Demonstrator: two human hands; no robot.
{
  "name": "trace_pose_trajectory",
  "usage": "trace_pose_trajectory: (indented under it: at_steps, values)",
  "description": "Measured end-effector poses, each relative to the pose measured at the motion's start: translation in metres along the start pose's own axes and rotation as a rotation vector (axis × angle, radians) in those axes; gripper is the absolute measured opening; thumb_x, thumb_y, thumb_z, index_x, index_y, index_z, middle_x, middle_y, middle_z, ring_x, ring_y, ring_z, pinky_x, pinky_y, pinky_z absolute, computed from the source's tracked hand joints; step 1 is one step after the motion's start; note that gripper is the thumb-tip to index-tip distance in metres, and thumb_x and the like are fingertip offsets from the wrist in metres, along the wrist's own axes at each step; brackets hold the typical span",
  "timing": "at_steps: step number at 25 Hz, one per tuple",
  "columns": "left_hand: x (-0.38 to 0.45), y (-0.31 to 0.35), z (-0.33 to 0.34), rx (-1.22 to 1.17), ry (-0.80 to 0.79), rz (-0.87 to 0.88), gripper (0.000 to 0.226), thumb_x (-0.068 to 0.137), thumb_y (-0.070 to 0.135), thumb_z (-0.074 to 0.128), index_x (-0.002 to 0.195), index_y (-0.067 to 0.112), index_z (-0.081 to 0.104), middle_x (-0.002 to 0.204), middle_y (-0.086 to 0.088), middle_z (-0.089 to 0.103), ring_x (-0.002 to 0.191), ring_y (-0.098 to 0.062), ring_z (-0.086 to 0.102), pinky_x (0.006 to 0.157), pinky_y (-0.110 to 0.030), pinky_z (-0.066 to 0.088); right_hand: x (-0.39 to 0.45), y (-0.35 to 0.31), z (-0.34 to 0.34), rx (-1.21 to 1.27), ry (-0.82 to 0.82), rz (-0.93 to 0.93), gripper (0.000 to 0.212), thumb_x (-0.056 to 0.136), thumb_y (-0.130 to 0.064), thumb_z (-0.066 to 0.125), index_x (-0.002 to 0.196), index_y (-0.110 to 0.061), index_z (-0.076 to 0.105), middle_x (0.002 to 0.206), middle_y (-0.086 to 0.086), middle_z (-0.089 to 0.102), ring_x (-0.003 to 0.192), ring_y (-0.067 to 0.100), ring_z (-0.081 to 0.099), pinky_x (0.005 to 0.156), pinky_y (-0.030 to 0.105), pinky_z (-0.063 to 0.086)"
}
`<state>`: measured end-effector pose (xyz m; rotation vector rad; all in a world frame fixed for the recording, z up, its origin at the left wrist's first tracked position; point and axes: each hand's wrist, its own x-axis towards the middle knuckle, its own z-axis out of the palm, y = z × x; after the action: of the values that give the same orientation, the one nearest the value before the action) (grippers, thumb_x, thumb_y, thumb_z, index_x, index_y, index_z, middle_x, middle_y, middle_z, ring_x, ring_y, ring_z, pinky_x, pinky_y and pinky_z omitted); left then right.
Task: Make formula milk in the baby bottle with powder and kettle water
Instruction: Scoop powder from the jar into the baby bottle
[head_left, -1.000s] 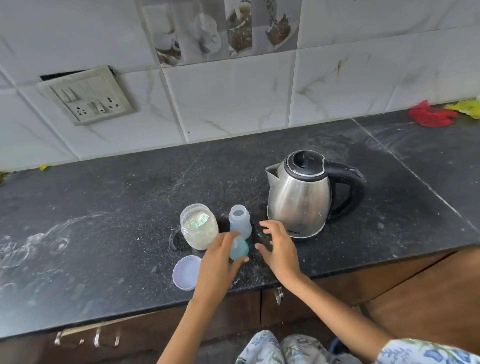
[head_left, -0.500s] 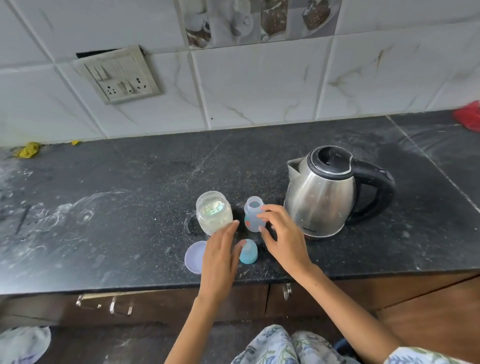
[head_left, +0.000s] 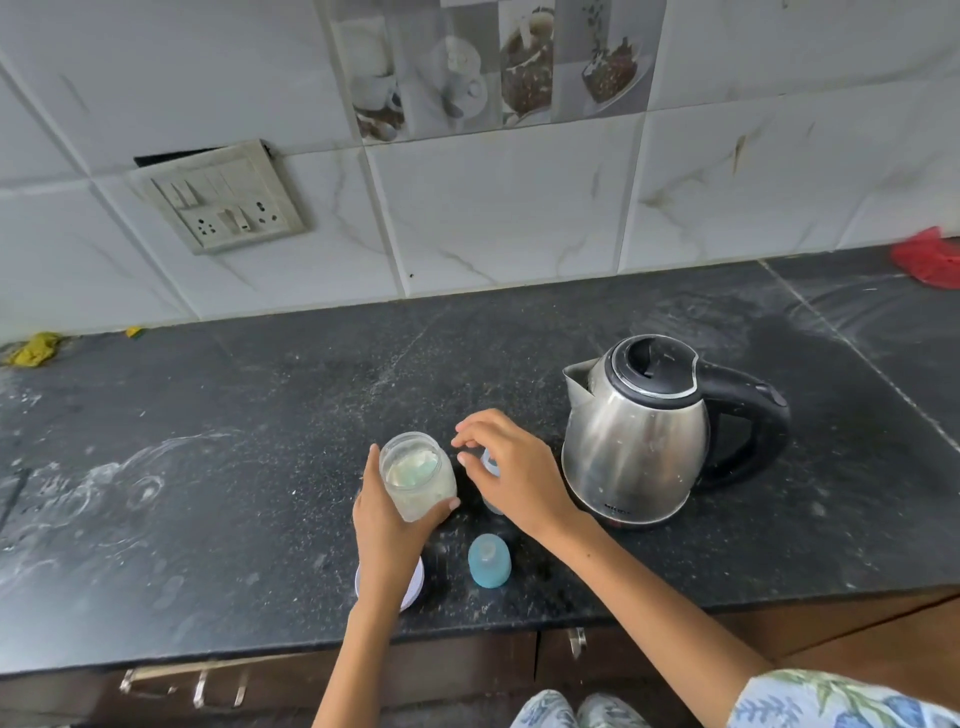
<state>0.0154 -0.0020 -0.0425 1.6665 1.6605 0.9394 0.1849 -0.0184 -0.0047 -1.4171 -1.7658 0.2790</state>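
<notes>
My left hand (head_left: 387, 525) grips an open clear jar of white powder (head_left: 417, 475) on the black counter (head_left: 234, 519). A pale blue scoop lies inside the jar on the powder. Just right of the jar stands the small baby bottle (head_left: 491, 465), mostly hidden behind my right hand (head_left: 511, 470), whose fingers curl over its top. The bottle's blue cap (head_left: 489, 560) stands on the counter nearer to me. The jar's white lid (head_left: 413, 584) lies flat beneath my left wrist. A steel kettle (head_left: 639, 439) with a black handle stands to the right, its spout facing left.
A tiled wall with a switch and socket plate (head_left: 221, 200) rises behind the counter. A red cloth (head_left: 927, 257) lies at the far right and a yellow scrap (head_left: 34, 349) at the far left. Powder smears mark the counter's left side. Drawers run below the front edge.
My left hand let go of the blue cap, now standing on the counter, and took hold of the powder jar. My right hand moved from the kettle's side onto the bottle.
</notes>
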Motion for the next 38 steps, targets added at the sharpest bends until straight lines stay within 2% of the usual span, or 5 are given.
trace_pose_trajectory:
  at_steps: [5,13,22,27,38]
  values:
    - [0.009,0.004,-0.006,-0.095,0.018,0.041,0.079,0.055,0.024,0.091,0.118,0.032,0.045,0.117,0.010,0.058,0.110,-0.017,0.056,0.086,-0.026,0.042,0.010,-0.003,0.001,-0.021,-0.072,0.057,0.014,0.089,-0.024,0.065,0.102,-0.020,0.069,0.106,-0.011,0.065,0.085,0.005,0.064,0.072,0.028,0.054]
    - [0.018,-0.007,-0.012,0.168,-0.016,0.342,0.083,0.058,0.026,0.088,0.129,0.017,0.047,0.139,0.002,0.051,0.126,-0.014,0.046,0.115,-0.032,0.018,0.030,-0.024,0.011,-0.443,-0.384,0.052,0.026,0.089,-0.039,0.063,0.104,-0.021,0.073,0.095,0.001,0.072,0.090,0.019,0.060,0.067,0.031,0.044]
    - [0.024,-0.011,-0.013,0.189,-0.052,0.418,0.080,0.061,0.030,0.086,0.131,0.021,0.047,0.144,0.006,0.046,0.133,0.002,0.033,0.119,-0.031,0.006,0.044,-0.019,0.019,-0.638,-0.458,-0.200,0.017,0.060,0.000,0.082,0.071,-0.010,0.076,0.074,0.003,0.063,0.070,0.021,0.059,0.043,0.022,0.025]
    - [0.028,-0.011,-0.011,0.197,-0.052,0.443,0.079,0.061,0.033,0.085,0.131,0.019,0.049,0.144,0.007,0.046,0.135,-0.005,0.037,0.119,-0.028,0.005,0.040,-0.012,0.019,-0.624,-0.612,-0.286,0.017,0.075,0.004,0.068,0.087,-0.006,0.074,0.088,0.007,0.067,0.078,0.024,0.058,0.055,0.030,0.043]
    - [0.028,-0.013,-0.011,0.179,-0.053,0.440,0.077,0.062,0.035,0.084,0.130,0.021,0.050,0.145,0.009,0.044,0.135,-0.003,0.037,0.120,-0.029,0.006,0.037,-0.018,0.011,0.303,-0.446,0.545,0.019,0.073,-0.007,0.081,0.091,-0.011,0.079,0.087,0.003,0.077,0.086,0.009,0.071,0.088,0.026,0.056]
